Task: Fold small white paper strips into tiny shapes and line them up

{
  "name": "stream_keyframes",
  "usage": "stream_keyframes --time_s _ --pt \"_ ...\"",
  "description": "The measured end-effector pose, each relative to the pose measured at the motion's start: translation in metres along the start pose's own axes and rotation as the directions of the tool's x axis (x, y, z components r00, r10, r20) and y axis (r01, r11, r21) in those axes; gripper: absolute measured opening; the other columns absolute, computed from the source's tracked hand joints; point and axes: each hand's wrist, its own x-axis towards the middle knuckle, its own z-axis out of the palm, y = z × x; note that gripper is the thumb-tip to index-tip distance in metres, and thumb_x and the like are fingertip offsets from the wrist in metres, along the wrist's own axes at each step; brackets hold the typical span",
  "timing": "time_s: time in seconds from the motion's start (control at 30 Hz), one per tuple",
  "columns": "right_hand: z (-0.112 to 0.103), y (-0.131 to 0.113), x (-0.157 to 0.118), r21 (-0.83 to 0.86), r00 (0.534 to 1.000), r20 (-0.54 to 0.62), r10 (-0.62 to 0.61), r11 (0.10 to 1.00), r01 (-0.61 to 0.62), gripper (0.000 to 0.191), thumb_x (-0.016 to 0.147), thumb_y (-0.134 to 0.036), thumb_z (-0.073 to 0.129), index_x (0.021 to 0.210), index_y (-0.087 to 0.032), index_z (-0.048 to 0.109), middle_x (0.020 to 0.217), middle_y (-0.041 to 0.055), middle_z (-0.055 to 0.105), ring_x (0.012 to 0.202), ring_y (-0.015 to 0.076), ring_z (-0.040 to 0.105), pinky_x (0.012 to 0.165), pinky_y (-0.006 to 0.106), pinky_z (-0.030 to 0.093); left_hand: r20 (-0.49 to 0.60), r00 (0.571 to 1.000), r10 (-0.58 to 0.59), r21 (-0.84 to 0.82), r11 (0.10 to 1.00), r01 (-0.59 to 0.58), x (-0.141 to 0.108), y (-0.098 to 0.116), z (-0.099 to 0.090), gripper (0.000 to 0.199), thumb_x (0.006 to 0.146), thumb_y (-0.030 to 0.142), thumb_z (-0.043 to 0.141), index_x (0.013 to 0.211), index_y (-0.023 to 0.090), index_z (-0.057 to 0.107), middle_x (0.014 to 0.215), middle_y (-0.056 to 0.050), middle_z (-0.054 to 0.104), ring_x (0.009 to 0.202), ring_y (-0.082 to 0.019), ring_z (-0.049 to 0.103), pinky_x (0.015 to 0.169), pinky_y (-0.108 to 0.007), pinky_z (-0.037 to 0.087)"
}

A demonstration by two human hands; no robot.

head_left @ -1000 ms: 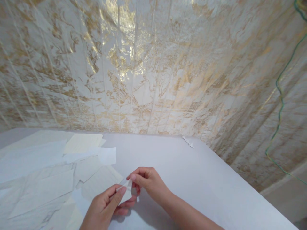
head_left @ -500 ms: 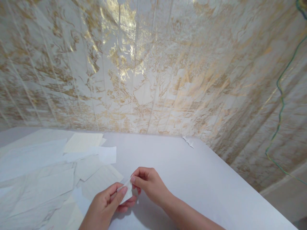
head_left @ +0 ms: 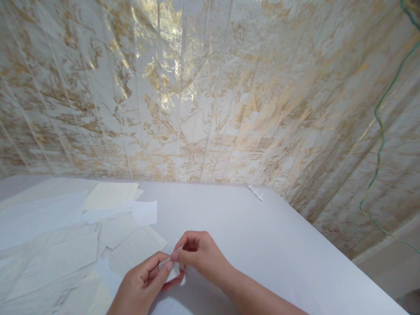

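Near the front of the white table (head_left: 210, 210), a small piece of white paper (head_left: 173, 272) is held between both hands. My left hand (head_left: 144, 278) pinches it from the left, thumb on top and fingers beneath. My right hand (head_left: 200, 253) grips the paper's upper edge between thumb and forefinger, its fingertips touching my left thumb. Parts of the paper are hidden by the fingers. Just left of my hands lie loose paper sheets (head_left: 59, 258), overlapping one another.
A torn paper strip (head_left: 256, 193) lies at the table's back edge. Behind it rises a wall with gold-patterned covering (head_left: 197, 109). A green and yellow wire (head_left: 377, 153) hangs down on the right. The table's right edge slants toward me.
My right hand has moved left and slightly down, bringing its fingertips against my left thumb. Less of the paper shows now. The view has shifted slightly.
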Motion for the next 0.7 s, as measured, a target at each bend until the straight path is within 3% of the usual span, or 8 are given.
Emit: stream_keyframes --time_s 0.23,0.5,0.7 --pt "-0.005 -0.007 -0.001 0.016 1.0 0.003 -0.029 0.999 0.029 0.036 0.067 -0.048 0.077 0.062 -0.015 0.065 0.052 -0.0031 0.057 0.048 0.0087 0.047 0.053 0.023 0.038 0.0 1.0 0.006 0.031 1.0 -0.006 -0.006 0.017 0.006 0.051 0.066 0.07 0.076 0.074 0.02 0.077 0.069 0.0 0.075 0.072 -0.021 0.073 0.067 -0.022 0.059" --pt "-0.007 -0.012 -0.001 0.031 0.997 0.05 -0.066 0.997 0.064 0.058 0.075 -0.07 0.064 0.064 -0.014 0.065 0.057 0.0006 0.058 0.052 0.0108 0.052 0.056 0.024 0.042 0.049 0.997 -0.065 0.038 0.997 0.063 -0.006 0.015 -0.001 0.053 0.067 0.072 0.073 0.077 0.02 0.076 0.077 -0.002 0.077 0.081 -0.025 0.076 0.07 -0.023 0.059" --pt "-0.002 -0.004 -0.001 -0.008 0.999 0.024 -0.033 0.999 0.033 0.05 0.059 -0.058 0.085 0.068 -0.015 0.061 0.061 -0.0032 0.058 0.052 0.0087 0.048 0.054 0.023 0.039 -0.002 0.999 -0.035 -0.01 0.999 0.035 -0.007 0.014 0.003 0.053 0.066 0.072 0.074 0.075 0.02 0.075 0.07 0.0 0.075 0.074 -0.022 0.075 0.071 -0.025 0.06"
